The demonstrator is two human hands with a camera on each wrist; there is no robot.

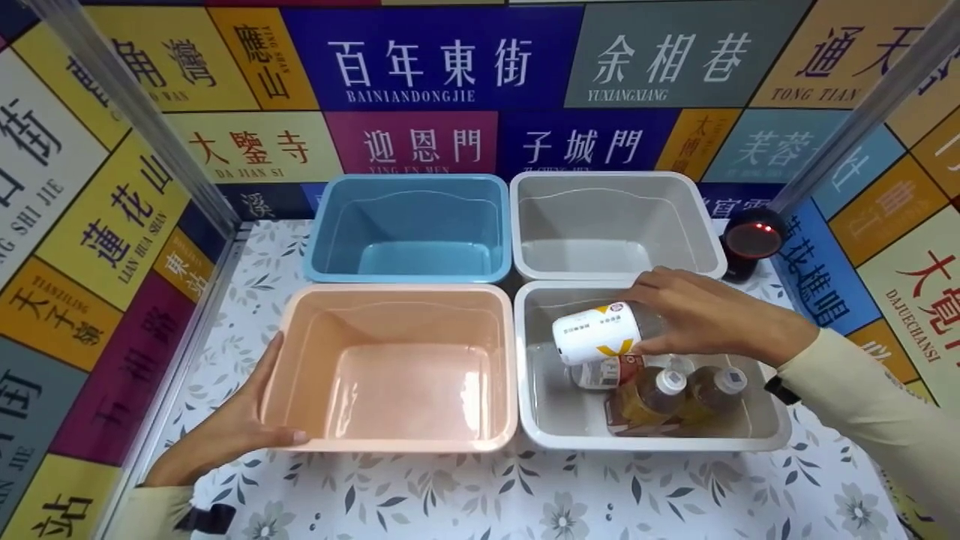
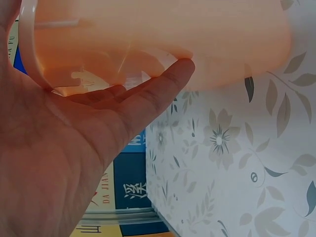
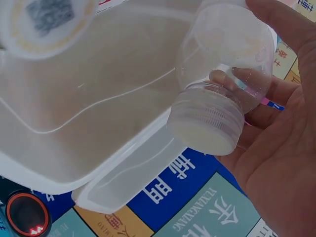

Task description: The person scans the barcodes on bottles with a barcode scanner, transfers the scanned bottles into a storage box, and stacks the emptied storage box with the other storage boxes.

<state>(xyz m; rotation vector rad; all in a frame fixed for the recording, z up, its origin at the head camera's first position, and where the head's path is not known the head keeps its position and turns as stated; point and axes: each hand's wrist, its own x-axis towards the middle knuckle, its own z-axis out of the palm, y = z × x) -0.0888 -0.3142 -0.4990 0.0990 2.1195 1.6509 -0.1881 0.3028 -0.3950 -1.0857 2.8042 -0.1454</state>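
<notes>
My right hand (image 1: pixel 679 311) grips a clear plastic bottle with a white label (image 1: pixel 596 332), tilted over the front right bin (image 1: pixel 529 420). In the right wrist view, its white cap (image 3: pixel 205 121) points toward the camera, with the fingers curled round the clear body. Beneath it in the bin lies another bottle with a red and white label (image 1: pixel 600 373), partly covered. Two bottles of brownish drink (image 1: pixel 646 401) with white caps stand beside it. At the peach bin (image 1: pixel 401 442), my left hand (image 1: pixel 236 420) rests against the outer left side, fingers straight in the left wrist view (image 2: pixel 163 89).
Behind stand a blue bin (image 1: pixel 409 225) and a light grey bin (image 1: pixel 615 225), side by side. A black scanner with red lights (image 1: pixel 752 236) is at the back right. Sign-patterned panels (image 1: pixel 427 67) enclose the flower-print table (image 1: pixel 450 495).
</notes>
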